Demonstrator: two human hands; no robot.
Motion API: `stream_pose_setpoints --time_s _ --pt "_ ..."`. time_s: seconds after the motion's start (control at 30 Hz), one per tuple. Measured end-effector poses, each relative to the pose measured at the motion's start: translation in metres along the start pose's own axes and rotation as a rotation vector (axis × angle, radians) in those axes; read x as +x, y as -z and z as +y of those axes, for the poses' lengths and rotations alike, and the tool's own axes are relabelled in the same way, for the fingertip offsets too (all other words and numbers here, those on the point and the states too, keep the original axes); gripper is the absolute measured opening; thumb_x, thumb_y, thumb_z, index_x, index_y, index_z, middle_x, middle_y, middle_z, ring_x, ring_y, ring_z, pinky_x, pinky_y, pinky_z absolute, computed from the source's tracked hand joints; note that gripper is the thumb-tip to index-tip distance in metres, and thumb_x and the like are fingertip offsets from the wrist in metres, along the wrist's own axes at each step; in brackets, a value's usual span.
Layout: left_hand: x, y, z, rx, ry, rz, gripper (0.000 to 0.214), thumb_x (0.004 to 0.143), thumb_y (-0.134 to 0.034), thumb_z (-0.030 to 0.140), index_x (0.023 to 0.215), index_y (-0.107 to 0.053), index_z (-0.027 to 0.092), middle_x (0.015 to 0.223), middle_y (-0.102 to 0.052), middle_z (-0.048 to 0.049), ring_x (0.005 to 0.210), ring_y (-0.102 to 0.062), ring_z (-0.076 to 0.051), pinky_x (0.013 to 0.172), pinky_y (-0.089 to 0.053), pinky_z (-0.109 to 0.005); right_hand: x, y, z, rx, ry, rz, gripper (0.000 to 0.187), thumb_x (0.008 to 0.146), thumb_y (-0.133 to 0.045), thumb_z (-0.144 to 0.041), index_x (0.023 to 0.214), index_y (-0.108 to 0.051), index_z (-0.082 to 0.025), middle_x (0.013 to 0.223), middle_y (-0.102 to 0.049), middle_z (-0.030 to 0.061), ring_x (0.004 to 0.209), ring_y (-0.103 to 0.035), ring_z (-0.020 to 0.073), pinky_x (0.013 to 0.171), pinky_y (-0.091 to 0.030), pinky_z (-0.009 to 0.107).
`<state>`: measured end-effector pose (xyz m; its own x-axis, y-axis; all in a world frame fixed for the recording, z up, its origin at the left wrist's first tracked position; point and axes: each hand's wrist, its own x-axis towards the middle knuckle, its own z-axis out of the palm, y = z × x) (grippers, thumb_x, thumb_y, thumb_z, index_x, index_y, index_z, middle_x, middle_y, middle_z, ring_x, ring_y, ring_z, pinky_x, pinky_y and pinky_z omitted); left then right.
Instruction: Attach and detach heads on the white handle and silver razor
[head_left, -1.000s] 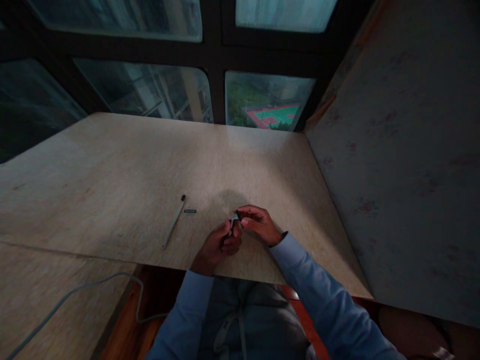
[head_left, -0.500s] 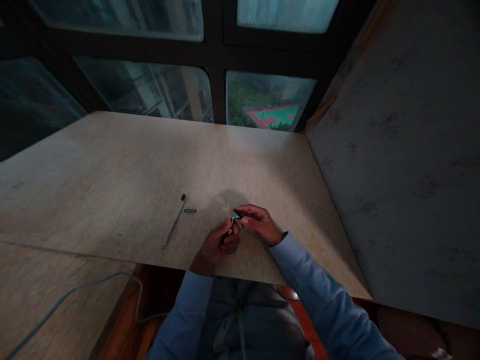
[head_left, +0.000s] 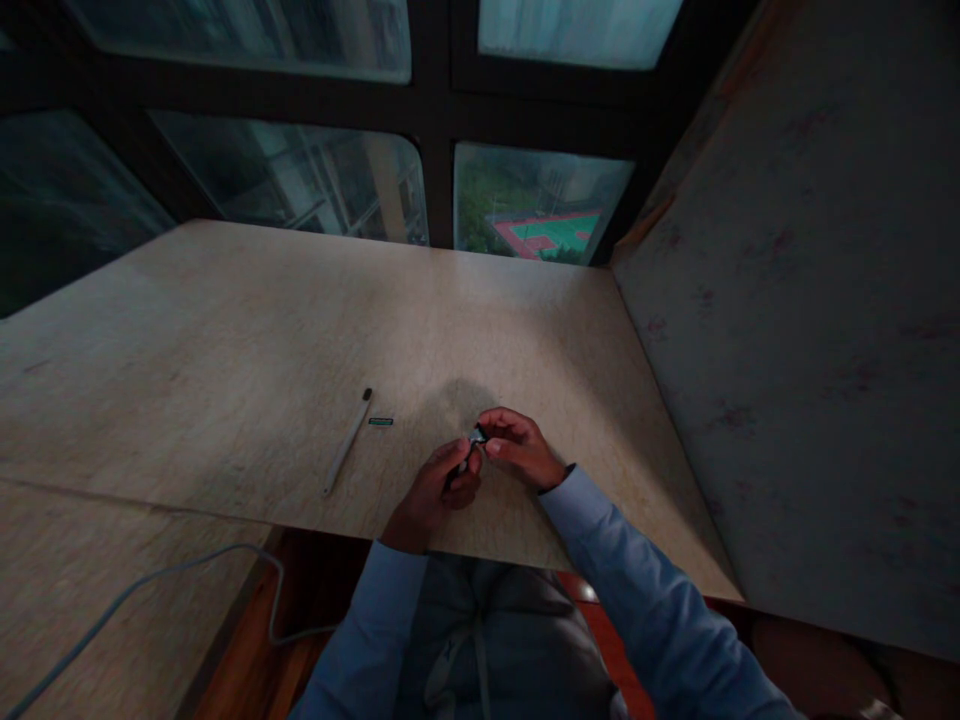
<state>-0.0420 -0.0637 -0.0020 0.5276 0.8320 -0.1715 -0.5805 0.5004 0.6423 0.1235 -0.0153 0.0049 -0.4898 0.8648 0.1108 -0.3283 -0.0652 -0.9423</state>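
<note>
My left hand (head_left: 441, 478) is closed around the dark handle of a small razor (head_left: 476, 436), just above the table's front part. At its silvery head, the fingertips of my right hand (head_left: 519, 446) pinch the dark blade end. Fingers hide much of the handle and part of the head. To the left on the table lies a toothbrush (head_left: 346, 445) with a pale handle and dark bristles. Close beside its upper half rests a small dark razor cartridge (head_left: 381, 422) with a green strip, apart from both hands.
The pale stone-patterned tabletop (head_left: 300, 320) runs back to dark-framed windows (head_left: 439, 180). A flower-patterned wall panel (head_left: 787, 350) bounds it on the right. At the lower left, a grey cable (head_left: 165, 572) crosses a lower surface and hangs past its edge.
The razor's head has turned slightly and shifted a little to the right between my fingers. My right fingertips have moved slightly with it. The toothbrush and the loose cartridge stay in place.
</note>
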Motion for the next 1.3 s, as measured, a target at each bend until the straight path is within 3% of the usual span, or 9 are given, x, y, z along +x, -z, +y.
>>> stream_pose_setpoints --time_s 0.47,0.93,1.3 --pt "-0.0008 -0.0066 0.0027 0.053 0.007 0.045 0.04 0.083 -0.063 0.051 0.07 -0.054 0.014 0.045 -0.029 0.0094 0.034 -0.018 -0.002 0.034 -0.015 -0.014 0.0001 -0.0009 0.0011 -0.01 -0.024 0.012 0.048 0.067 -0.081 -0.054 0.095 -0.063 -0.019 0.077 -0.06 -0.0002 0.062 -0.052 0.0112 0.059 -0.043 0.025" --pt "0.0002 -0.0085 0.0009 0.085 -0.055 0.098 0.041 0.08 -0.065 0.052 0.069 -0.055 0.014 0.042 -0.03 0.0093 0.032 -0.019 -0.003 0.034 -0.015 -0.016 -0.0005 -0.0008 0.0017 -0.004 -0.01 0.007 0.048 0.064 -0.082 -0.052 0.094 -0.063 -0.019 0.077 -0.059 -0.0001 0.064 -0.053 0.0122 0.061 -0.044 0.025" --pt "0.0001 -0.0071 0.002 0.086 -0.044 0.067 0.041 0.082 -0.063 0.053 0.069 -0.054 0.015 0.042 -0.03 0.0096 0.032 -0.019 -0.003 0.034 -0.015 -0.016 0.0005 0.0002 0.003 0.012 0.009 0.059 0.047 0.066 -0.081 -0.051 0.095 -0.063 -0.019 0.074 -0.059 -0.0009 0.06 -0.051 0.0111 0.058 -0.042 0.024"
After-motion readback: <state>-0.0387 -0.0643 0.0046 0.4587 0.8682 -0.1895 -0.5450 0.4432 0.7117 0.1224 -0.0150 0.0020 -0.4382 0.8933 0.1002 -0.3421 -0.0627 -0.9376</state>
